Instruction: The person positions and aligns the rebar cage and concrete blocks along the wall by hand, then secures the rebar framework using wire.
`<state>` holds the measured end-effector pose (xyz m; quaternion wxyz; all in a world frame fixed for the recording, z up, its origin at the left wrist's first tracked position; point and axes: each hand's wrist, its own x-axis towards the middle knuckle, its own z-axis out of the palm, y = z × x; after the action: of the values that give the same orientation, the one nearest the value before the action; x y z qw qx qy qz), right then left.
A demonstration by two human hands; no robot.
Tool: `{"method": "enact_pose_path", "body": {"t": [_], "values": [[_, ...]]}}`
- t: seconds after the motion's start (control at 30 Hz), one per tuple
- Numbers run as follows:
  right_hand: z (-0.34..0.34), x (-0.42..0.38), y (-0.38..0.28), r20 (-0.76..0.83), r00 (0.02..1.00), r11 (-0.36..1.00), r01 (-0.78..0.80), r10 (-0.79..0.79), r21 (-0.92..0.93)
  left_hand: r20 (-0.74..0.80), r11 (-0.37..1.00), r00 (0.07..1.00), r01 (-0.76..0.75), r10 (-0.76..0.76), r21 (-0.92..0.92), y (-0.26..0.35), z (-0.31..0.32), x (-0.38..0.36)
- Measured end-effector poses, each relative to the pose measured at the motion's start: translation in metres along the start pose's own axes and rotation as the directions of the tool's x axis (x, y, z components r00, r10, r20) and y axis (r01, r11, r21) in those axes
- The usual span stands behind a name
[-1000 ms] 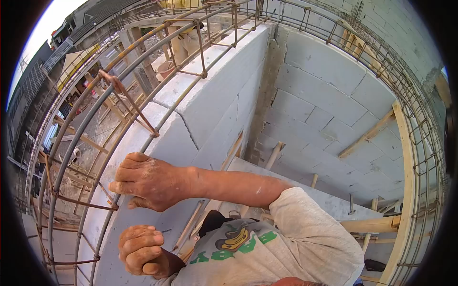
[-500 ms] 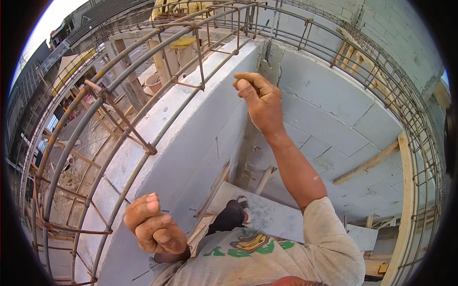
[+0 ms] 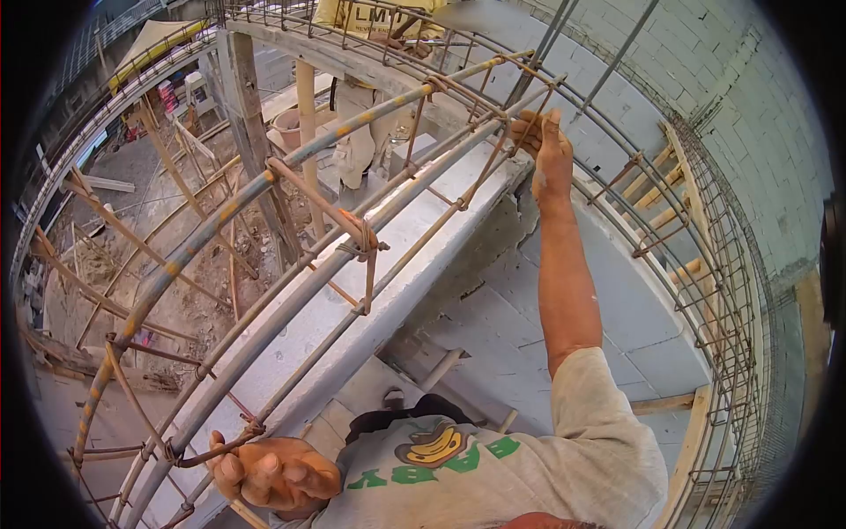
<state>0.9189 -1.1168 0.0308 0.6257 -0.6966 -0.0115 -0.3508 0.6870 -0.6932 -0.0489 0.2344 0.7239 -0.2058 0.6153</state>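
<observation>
Standing over a pale block wall (image 3: 388, 231) with a long curved cage of rusty steel rebar (image 3: 304, 275) running above its top edge, this person has both bare hands at the bars. The right hand (image 3: 552, 167) is up by the far corner of the wall, thumb raised and a bit apart, fingers bent narrowly at the thin crossbars; can't tell if they're really gripping. Down at the near end, the left hand (image 3: 286, 476) is palm up beside the cage, fingers loosely curled, with a thin rusty stirrup (image 3: 216, 453) reaching the fingertips. Can't tell if it's held. Wire ties (image 3: 359, 240) bunch on the middle bars, and past the far edge there's another person (image 3: 359, 132) near a rough wooden post (image 3: 256, 141).
</observation>
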Motion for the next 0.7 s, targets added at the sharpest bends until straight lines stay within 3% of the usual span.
{"method": "enact_pose_path", "body": {"t": [0.1,0.23,0.47,0.57,0.63,0.7], "values": [[0.005,0.008,0.009,-0.016,1.0,0.999,-0.025,0.026,0.038,-0.036,0.994,0.993,-0.11,0.111,0.016,-0.011,0.006,-0.005],[0.013,0.012,0.013,-0.044,0.998,0.996,-0.051,0.054,0.073,-0.153,0.997,0.987,-0.042,0.052,0.069,-0.013,0.02,-0.018],[-0.002,0.021,0.043,-0.012,1.0,0.985,0.006,-0.004,0.171,-0.19,0.994,0.98,-0.04,0.059,0.102,-0.02,0.039,-0.01],[0.007,0.019,0.041,-0.062,0.997,0.995,0.042,-0.037,0.094,-0.211,0.994,0.975,-0.047,0.068,0.102,-0.023,0.044,-0.006],[-0.005,0.023,0.027,-0.015,0.992,0.954,0.118,-0.127,-0.277,-0.221,0.993,0.972,-0.056,0.078,0.107,-0.021,0.045,-0.002],[-0.018,0.022,0.003,0.052,0.981,0.783,0.18,-0.186,-0.596,-0.232,0.992,0.969,-0.059,0.085,0.113,-0.02,0.047,0.001]]}}
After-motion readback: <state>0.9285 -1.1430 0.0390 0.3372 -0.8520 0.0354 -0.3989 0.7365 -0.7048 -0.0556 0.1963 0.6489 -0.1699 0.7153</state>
